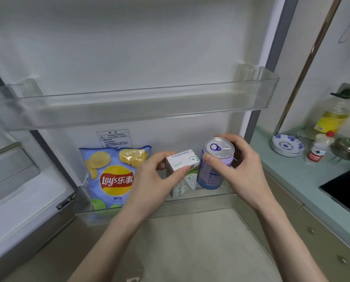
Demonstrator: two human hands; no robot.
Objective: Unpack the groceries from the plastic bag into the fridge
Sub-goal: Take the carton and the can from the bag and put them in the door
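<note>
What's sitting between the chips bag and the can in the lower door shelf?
In the head view, a white and green carton, gripped by the left hand, touches the can.

Person, head-camera view: two forearms and two hands visible, entering from the lower edge. Left hand (157, 180): bare, no glove, ring or watch; short trimmed nails. Right hand (243, 165): bare, likewise unadorned. Both forearms uncovered to the frame edge; no sleeve visible.

Both bare forearms reach forward, side by side. Left hand (157, 178) curled, thumb and fingers pinching. Right hand (241, 165) cupped, fingers wrapped, thumb forward.
</note>
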